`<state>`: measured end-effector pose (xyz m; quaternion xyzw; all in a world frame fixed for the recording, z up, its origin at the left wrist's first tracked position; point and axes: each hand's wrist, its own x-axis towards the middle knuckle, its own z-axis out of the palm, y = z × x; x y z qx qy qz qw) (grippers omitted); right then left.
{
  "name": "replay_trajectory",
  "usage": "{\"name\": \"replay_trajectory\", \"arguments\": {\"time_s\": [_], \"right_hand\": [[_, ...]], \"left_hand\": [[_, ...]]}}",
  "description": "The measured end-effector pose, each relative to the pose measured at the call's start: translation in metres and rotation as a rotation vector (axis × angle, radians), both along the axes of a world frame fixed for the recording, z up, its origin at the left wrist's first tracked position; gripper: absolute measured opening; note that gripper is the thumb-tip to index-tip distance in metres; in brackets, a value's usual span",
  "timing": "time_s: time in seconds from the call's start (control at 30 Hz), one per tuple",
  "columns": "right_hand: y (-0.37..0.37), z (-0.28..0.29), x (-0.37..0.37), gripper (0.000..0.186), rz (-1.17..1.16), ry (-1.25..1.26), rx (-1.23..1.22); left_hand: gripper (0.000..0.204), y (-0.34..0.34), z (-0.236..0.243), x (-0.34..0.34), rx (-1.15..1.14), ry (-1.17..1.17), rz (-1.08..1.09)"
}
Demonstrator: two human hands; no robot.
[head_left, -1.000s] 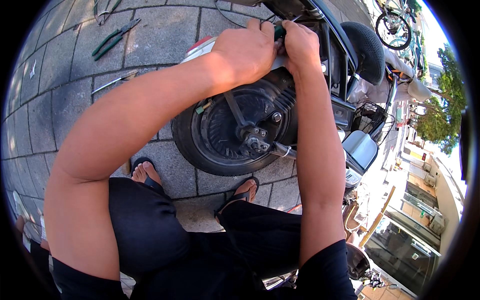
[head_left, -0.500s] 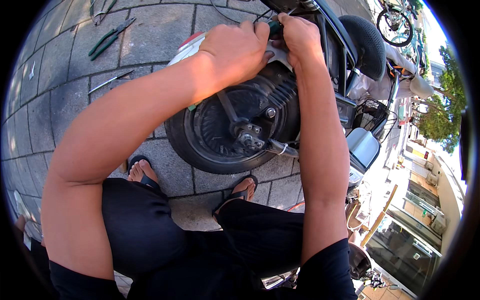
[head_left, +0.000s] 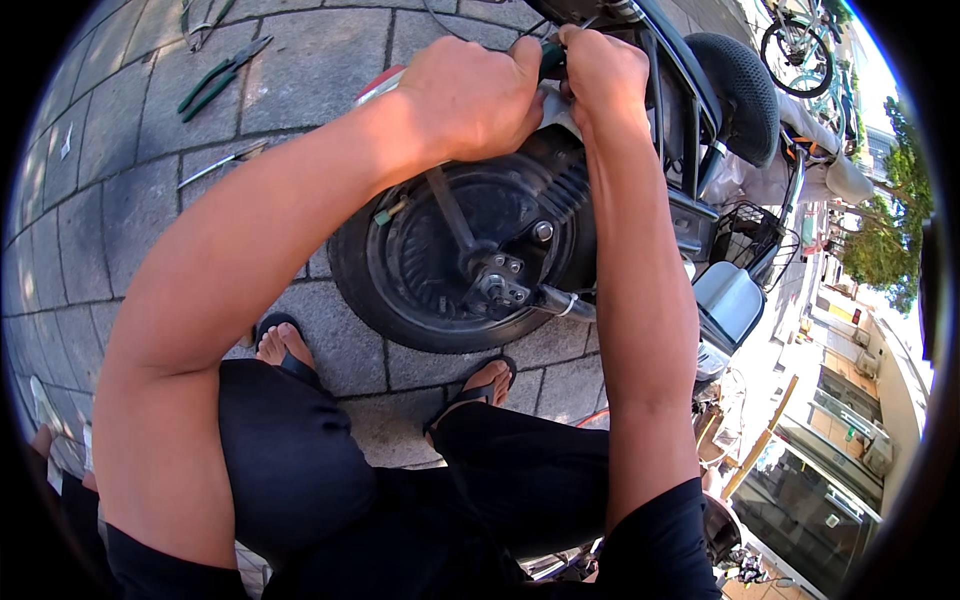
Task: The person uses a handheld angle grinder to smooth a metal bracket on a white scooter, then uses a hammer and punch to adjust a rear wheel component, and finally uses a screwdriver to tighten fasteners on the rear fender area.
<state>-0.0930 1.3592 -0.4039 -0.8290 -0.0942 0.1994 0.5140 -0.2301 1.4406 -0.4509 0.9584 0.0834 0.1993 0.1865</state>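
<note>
My left hand (head_left: 480, 100) is closed on a dark green-handled tool (head_left: 550, 62), mostly hidden, at the top of a tipped scooter's rear section above its black wheel (head_left: 470, 280). My right hand (head_left: 607, 75) is closed just right of it, fingertips at a thin metal piece; what it grips is hidden. Under both hands lies a silver-grey body panel (head_left: 560, 118) with a red lamp (head_left: 375, 82) at its left. A dark cable (head_left: 465, 30) runs behind my hands.
Green-handled pliers (head_left: 215, 85), another hand tool (head_left: 200, 20) and a slim metal tool (head_left: 210, 170) lie on grey paving (head_left: 150, 240). The scooter's seat (head_left: 740, 100), mirror (head_left: 725, 300) and basket (head_left: 750, 235) are to the right. Bicycles (head_left: 795, 55) and a glass door (head_left: 800, 500) are beyond.
Both hands have shifted slightly from a second ago, the left a little leftward, the right a little upward, still together at the same spot on the scooter.
</note>
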Motion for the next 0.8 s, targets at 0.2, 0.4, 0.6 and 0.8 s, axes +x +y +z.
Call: {"name": "replay_trajectory", "arguments": {"time_s": [0.2, 0.4, 0.6, 0.8], "right_hand": [[-0.007, 0.016, -0.012, 0.027, 0.151, 0.109, -0.136], [-0.017, 0.006, -0.002, 0.02, 0.227, 0.298, 0.059], [-0.024, 0.007, 0.002, 0.019, 0.206, 0.315, 0.075], [-0.02, 0.001, 0.004, 0.02, 0.31, 0.37, 0.123]], "left_hand": [[0.04, -0.003, 0.001, -0.003, -0.049, -0.031, 0.005], [0.044, -0.014, 0.009, -0.005, -0.097, 0.061, 0.067], [0.045, -0.032, 0.0, -0.019, 0.037, 0.033, 0.166], [0.039, -0.049, -0.021, -0.008, 0.15, -0.215, 0.455]]}}
